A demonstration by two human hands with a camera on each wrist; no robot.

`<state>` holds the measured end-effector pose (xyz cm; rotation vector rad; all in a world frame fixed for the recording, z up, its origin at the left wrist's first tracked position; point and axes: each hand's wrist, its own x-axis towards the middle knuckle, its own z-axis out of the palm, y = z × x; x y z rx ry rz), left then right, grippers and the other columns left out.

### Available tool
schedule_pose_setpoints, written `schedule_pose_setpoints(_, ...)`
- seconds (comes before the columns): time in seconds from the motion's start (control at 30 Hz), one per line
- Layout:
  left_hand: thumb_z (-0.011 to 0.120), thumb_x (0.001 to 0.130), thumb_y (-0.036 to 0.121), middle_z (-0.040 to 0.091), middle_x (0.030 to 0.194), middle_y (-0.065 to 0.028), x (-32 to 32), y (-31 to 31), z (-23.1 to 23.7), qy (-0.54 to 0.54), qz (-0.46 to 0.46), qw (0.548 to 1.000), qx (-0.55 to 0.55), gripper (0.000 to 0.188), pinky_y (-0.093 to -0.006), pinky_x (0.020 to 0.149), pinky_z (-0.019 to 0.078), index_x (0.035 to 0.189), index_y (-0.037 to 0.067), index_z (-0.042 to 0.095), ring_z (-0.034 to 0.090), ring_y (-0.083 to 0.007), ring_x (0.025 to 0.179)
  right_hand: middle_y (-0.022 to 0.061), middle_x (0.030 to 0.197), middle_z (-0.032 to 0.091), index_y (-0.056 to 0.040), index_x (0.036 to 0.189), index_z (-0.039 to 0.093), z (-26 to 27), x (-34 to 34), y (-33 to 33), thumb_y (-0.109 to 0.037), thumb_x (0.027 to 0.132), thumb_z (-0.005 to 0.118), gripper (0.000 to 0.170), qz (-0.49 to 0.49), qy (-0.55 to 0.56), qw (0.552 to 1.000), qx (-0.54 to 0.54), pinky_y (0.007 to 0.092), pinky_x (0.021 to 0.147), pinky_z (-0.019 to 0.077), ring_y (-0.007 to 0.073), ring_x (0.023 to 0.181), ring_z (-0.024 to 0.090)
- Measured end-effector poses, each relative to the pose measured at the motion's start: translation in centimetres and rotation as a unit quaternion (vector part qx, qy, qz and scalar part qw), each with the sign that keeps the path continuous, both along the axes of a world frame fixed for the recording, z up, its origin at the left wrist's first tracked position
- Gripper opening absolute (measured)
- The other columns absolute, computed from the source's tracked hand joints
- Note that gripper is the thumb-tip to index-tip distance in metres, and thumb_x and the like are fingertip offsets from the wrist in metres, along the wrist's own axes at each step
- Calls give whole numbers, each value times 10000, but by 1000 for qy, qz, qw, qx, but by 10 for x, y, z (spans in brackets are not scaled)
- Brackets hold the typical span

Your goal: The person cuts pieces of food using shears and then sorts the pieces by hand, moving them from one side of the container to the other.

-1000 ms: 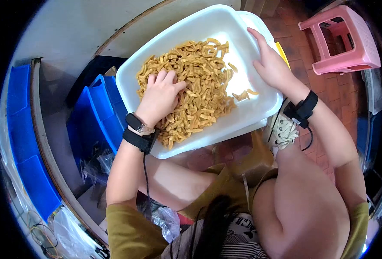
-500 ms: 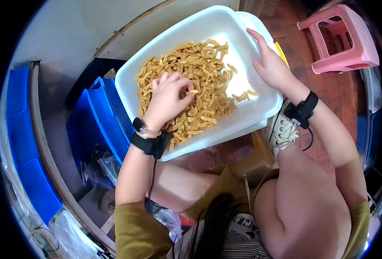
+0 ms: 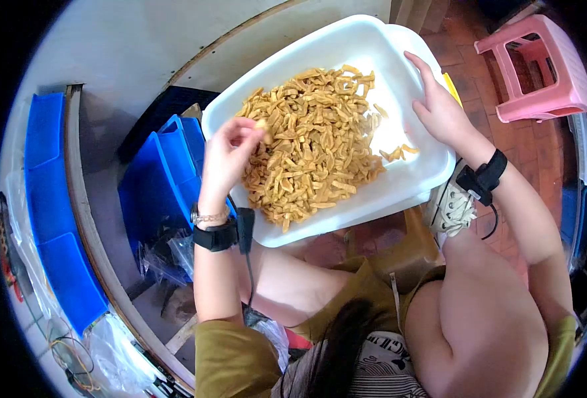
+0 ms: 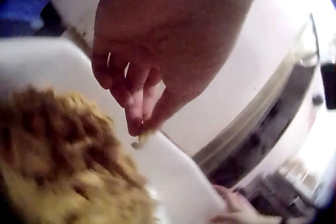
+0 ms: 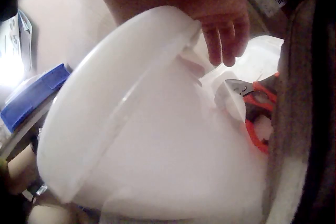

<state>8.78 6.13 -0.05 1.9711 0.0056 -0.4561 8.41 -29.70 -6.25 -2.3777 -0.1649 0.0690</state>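
Note:
A white plastic basin [image 3: 419, 142] holds a heap of yellow-brown, curved strips [image 3: 313, 146], with a few lying apart near its right side. My left hand [image 3: 227, 156] is over the basin's left edge and pinches one small pale yellow strip [image 3: 261, 125] between thumb and fingertips. In the left wrist view this strip [image 4: 140, 140] pokes out below the fingertips, beside the heap. On the right, my right hand [image 3: 443, 113] rests over the basin's rim, its fingers fairly straight. The right wrist view shows those fingers [image 5: 226, 43] hanging past the rim.
Blue bins [image 3: 167, 166] stand left of the basin, by a pale wall. Another white container [image 3: 409, 40] sits underneath it. Orange-handled scissors [image 5: 257, 98] lie beside the basin's outer wall. A pink stool [image 3: 539, 66] stands on the brick-red floor at right.
From inside the heap, my left hand has risen and moved toward the basin's left edge, bringing one strip with it. My right hand stays on the rim. The head view has shifted slightly.

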Motion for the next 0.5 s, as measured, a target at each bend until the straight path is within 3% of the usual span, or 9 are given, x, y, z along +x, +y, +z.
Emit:
schedule_pose_setpoints(0.03, 666, 866, 191, 682, 887, -75, 4, 2, 8, -41, -6, 979, 197, 264, -272, 735, 481, 1073, 38, 607, 635, -154, 821, 306, 913, 604, -166, 1444, 201, -1, 0, 0, 17, 774, 450, 737, 0, -1, 1000, 1, 478, 794, 471, 434, 857, 608)
schedule_pose_setpoints(0.07, 663, 858, 180, 687, 905, -123, 8, 5, 13, -80, -10, 919, 387, 276, -290, 722, 494, 1092, 48, 601, 654, -186, 838, 312, 916, 602, -162, 1443, 199, -2, 0, -1, 19, 771, 447, 739, 1, -5, 1000, 3, 479, 798, 472, 436, 861, 607)
schedule_pose_setpoints(0.1, 644, 855, 184, 662, 938, -180, 11, 10, 11, -96, -33, 884, 456, 237, -342, 700, 510, 1058, 64, 622, 655, -269, 855, 317, 920, 601, -159, 1443, 197, -2, 1, -1, 22, 769, 445, 740, 3, -8, 1000, 6, 479, 801, 472, 437, 866, 607)
schedule_pose_setpoints(0.13, 644, 855, 184, 662, 938, -180, 12, 12, 7, -96, -33, 884, 456, 237, -342, 700, 510, 1058, 64, 622, 655, -269, 855, 317, 920, 601, -159, 1443, 197, -1, 1, 0, 22, 769, 445, 740, 3, -9, 1000, 6, 479, 801, 472, 437, 866, 607)
schedule_pose_setpoints(0.2, 614, 875, 211, 653, 937, -165, 13, 12, 0, -245, -68, 813, 524, 193, -385, 710, 510, 979, 52, 648, 635, -322, 866, 324, 926, 597, -153, 1442, 194, 1, 0, 0, 24, 763, 441, 744, 6, 4, 1000, 8, 482, 808, 470, 444, 879, 603)
schedule_pose_setpoints(0.33, 623, 842, 227, 607, 878, -182, 20, -58, -4, -320, -220, 807, 445, 215, -439, 769, 475, 867, 14, 635, 584, -353, 875, 319, 912, 600, -154, 1443, 197, 0, 0, 0, 25, 762, 440, 745, 9, -3, 1000, 18, 482, 804, 471, 444, 860, 605)
schedule_pose_setpoints(0.4, 629, 834, 228, 621, 989, -162, 24, -98, -17, -301, -316, 797, 417, 252, -434, 837, 466, 975, 20, 631, 584, -333, 941, 308, 887, 604, -155, 1443, 199, -4, 1, -1, 21, 762, 447, 746, 10, -25, 999, 20, 484, 793, 470, 445, 832, 605)
schedule_pose_setpoints(0.47, 625, 826, 286, 561, 1214, -167, 26, -135, -42, -263, -348, 802, 407, 450, -441, 987, 403, 1191, 35, 546, 513, -326, 1155, 303, 876, 605, -157, 1443, 198, -5, 1, -2, 16, 763, 453, 747, 9, -14, 1000, 20, 485, 789, 470, 446, 823, 604)
schedule_pose_setpoints(0.5, 632, 810, 320, 500, 1305, -176, 27, -147, -64, -302, -347, 800, 384, 544, -475, 1028, 364, 1266, 48, 507, 456, -321, 1237, 298, 865, 607, -158, 1444, 196, -4, 1, -2, 10, 764, 459, 748, 7, -3, 1000, 24, 486, 784, 471, 447, 814, 603)
